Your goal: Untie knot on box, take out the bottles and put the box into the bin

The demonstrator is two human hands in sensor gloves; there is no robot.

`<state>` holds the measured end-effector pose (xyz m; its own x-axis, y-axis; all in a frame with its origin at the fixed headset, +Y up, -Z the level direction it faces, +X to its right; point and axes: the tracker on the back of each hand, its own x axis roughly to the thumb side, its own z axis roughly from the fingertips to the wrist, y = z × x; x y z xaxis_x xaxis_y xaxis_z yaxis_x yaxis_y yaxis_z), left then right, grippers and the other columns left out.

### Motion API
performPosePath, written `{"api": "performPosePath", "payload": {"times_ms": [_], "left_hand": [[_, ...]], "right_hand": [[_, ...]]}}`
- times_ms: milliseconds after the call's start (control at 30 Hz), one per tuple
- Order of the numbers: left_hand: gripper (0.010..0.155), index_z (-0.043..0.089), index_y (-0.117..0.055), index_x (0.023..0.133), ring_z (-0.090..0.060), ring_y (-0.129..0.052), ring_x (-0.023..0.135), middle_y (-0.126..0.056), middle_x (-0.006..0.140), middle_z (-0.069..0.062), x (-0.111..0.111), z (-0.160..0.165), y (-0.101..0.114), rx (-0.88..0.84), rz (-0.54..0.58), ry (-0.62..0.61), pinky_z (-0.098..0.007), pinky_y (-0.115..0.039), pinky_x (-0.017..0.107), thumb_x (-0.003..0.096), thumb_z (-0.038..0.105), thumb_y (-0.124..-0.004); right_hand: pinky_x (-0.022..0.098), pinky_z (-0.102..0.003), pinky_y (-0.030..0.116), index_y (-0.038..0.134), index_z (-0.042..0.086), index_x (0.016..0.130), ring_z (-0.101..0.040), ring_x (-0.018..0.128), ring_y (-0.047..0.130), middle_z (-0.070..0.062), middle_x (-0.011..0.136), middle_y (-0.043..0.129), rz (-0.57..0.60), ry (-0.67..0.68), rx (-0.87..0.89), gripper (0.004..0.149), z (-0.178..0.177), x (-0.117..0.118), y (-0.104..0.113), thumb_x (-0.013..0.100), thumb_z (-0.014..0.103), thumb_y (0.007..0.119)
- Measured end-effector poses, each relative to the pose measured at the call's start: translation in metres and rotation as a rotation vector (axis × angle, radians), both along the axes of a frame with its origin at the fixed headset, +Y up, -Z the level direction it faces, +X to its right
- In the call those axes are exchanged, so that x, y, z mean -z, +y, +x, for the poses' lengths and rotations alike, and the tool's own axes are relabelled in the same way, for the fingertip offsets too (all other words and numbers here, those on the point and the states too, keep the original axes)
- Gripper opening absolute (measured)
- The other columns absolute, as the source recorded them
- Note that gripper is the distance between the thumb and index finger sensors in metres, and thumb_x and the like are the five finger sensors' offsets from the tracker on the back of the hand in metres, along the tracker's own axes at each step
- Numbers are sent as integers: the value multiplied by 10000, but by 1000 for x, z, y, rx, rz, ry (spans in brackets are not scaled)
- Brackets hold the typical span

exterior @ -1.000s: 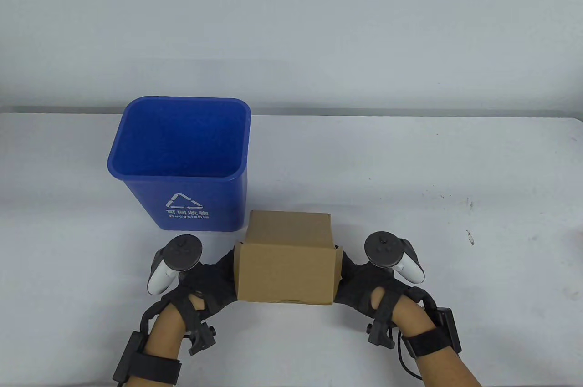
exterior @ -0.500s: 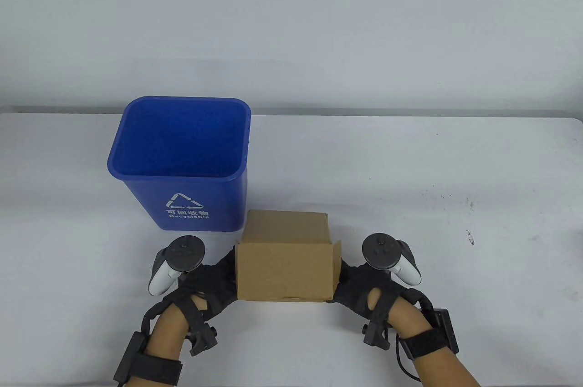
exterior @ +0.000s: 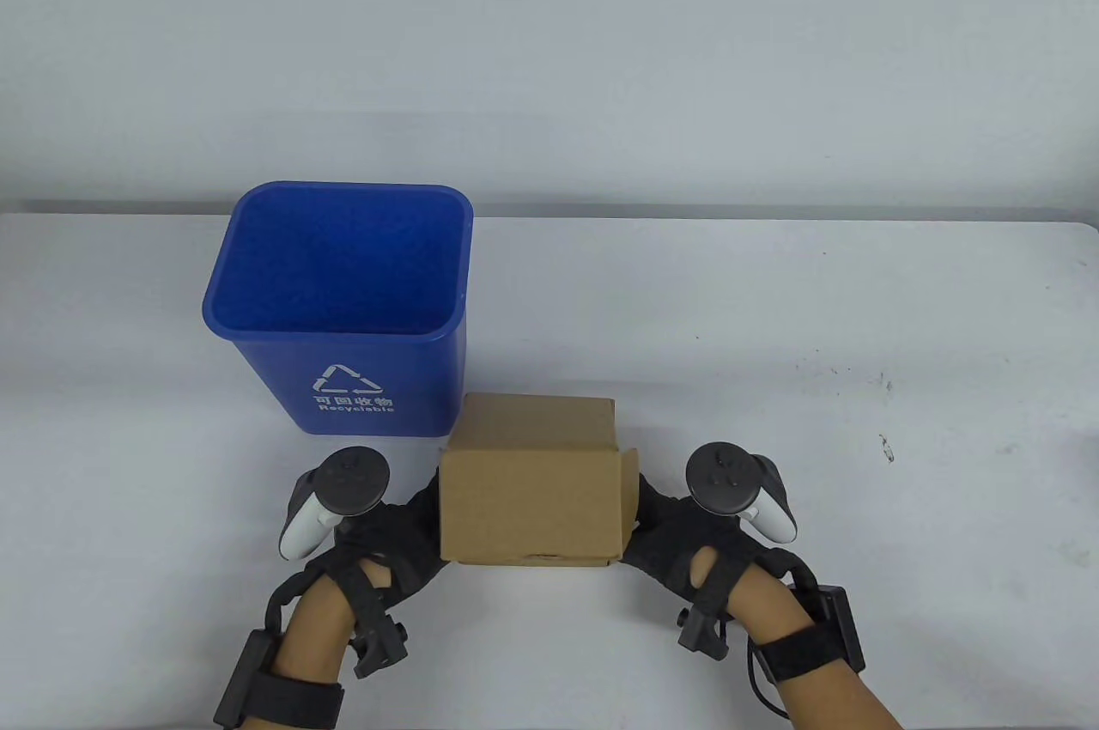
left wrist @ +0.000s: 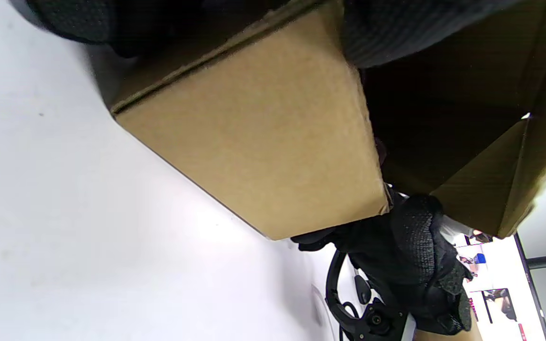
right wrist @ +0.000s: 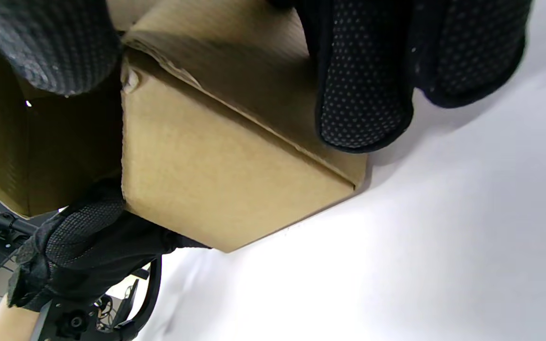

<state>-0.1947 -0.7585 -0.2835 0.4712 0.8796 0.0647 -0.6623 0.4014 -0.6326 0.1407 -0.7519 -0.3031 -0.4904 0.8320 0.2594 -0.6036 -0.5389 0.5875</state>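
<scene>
near the front edge of the bench (exterior: 773, 318), just in front of the blue bin (exterior: 339, 309), a plain brown cardboard box (exterior: 532, 498) sits clamped between two gloved hands. the left hand (exterior: 386, 520) presses its left end and the right hand (exterior: 687, 532) its right end; in the wrist views the fingers (right wrist: 363, 80) of each curl round the box's edges, so both grip it. no knot or string shows, and no bottles are in sight; the wrist views look into a dark, open cavity where nothing can be made out, so the box seems ready for binning. to do that well, the hands should probably keep even pressure on both ends, lift it above the bin's rim, carry it back and left over the opening, then release together. the cardboard looks clean, matte and light, with one end flap (exterior: 634, 485) standing loose.
</scene>
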Motion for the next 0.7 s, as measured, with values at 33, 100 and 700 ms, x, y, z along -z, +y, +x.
{"api": "performPosePath", "payload": {"times_ms": [33, 100, 700], "left_hand": [[912, 32, -45, 1076, -642, -508, 963, -255, 1085, -376, 0, 1, 1, -1, -4, 2, -715, -513, 688, 539, 493, -621], [881, 40, -52, 1082, -638, -502, 965, -256, 1089, -370, -2, 1, 1, -1, -3, 13, -714, -505, 690, 542, 469, -600], [870, 29, -56, 1080, -630, -519, 957, -269, 1090, -364, -3, 5, 2, 40, 21, 15, -713, -505, 688, 540, 465, -581]], "right_hand": [[465, -565, 742, 232, -93, 997, -406, 643, 905, -334, 929, 566, 13, -9, 12, 1046, 1, 0, 2, 436, 658, 695], [461, -559, 745, 226, -83, 1001, -397, 633, 909, -322, 924, 578, 45, -32, 36, 1046, 2, 0, 5, 435, 669, 682], [404, -529, 792, 385, -59, 1002, -348, 537, 971, -240, 836, 737, 264, -210, 184, 952, 12, -2, 31, 435, 619, 739]]}}
